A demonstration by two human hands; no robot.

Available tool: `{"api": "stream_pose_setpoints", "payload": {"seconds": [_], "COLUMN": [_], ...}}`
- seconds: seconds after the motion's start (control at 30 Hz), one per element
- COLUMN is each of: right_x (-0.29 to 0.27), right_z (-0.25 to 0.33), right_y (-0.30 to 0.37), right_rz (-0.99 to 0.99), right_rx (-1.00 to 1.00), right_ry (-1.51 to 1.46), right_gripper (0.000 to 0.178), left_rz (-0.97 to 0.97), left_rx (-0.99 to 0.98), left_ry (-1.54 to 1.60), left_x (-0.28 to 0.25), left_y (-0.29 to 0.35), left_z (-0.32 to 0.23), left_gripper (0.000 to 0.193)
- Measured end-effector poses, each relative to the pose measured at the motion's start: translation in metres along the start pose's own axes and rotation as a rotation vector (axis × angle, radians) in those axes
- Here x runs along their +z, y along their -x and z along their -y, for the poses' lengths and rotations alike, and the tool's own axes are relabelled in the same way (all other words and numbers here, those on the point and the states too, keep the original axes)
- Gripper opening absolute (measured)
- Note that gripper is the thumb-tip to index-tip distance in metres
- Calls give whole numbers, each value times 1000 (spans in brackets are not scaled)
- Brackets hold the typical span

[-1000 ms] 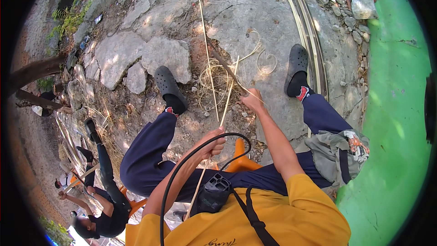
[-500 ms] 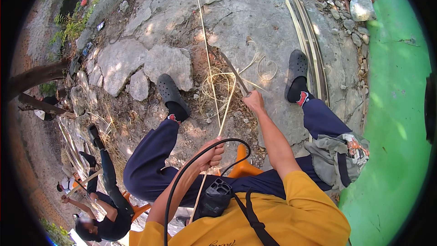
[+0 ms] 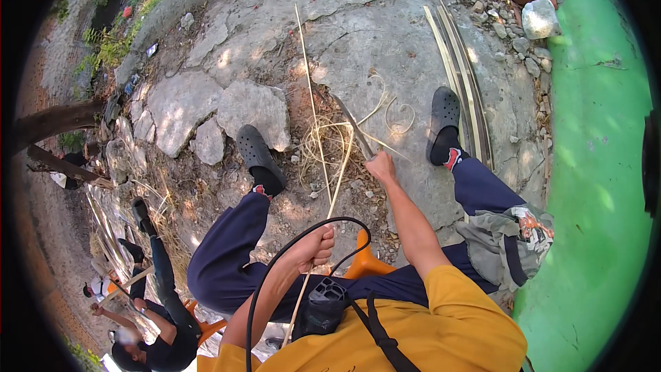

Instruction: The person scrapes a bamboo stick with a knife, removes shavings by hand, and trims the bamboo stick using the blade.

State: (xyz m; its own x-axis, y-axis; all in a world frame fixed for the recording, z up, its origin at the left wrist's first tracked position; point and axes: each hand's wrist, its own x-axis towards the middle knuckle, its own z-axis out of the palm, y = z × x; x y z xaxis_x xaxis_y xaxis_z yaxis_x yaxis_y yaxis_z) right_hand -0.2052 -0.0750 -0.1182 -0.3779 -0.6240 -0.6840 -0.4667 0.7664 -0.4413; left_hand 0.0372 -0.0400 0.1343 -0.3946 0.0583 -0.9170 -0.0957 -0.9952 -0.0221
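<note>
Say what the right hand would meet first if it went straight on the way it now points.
Beyond the dark blade it grips, the right hand would probably meet the loose pale shavings first, though its height above them is hard to judge.

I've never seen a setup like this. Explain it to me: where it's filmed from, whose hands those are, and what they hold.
There is no machine here, only a person's two bare hands. The view comes from a wide fisheye camera worn on that person's head, looking down, so straight edges bend near the rim. The left hand is closed around a long, thin, pale strip, perhaps wood or bamboo. The right hand grips a long, narrow, dark blade-like tool. On the cracked grey ground, a tangle of pale, curly shavings lies between the wearer's two dark grey perforated clogs. Long, narrow light and dark strips lie beside the right clog. A second person in dark clothes is at the far left.
</note>
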Motion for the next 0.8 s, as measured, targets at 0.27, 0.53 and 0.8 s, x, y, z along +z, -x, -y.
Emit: {"api": "stream_pose_setpoints", "payload": {"seconds": [0.27, 0.53, 0.8], "right_x": [30, 8, -40], "right_z": [6, -1, 15], "right_y": [21, -10, -14], "right_rz": [-35, 42, 191], "right_rx": [-125, 31, -168], "right_ry": [-112, -38, -416], "right_gripper": [44, 40, 26], "left_rz": [-11, 6, 111], "left_rx": [1, 45, 243], "left_ry": [30, 85, -5], "left_x": [-22, -5, -11], "left_y": [-21, 50, 83], "left_z": [5, 25, 7], "left_gripper": [40, 41, 34]}}
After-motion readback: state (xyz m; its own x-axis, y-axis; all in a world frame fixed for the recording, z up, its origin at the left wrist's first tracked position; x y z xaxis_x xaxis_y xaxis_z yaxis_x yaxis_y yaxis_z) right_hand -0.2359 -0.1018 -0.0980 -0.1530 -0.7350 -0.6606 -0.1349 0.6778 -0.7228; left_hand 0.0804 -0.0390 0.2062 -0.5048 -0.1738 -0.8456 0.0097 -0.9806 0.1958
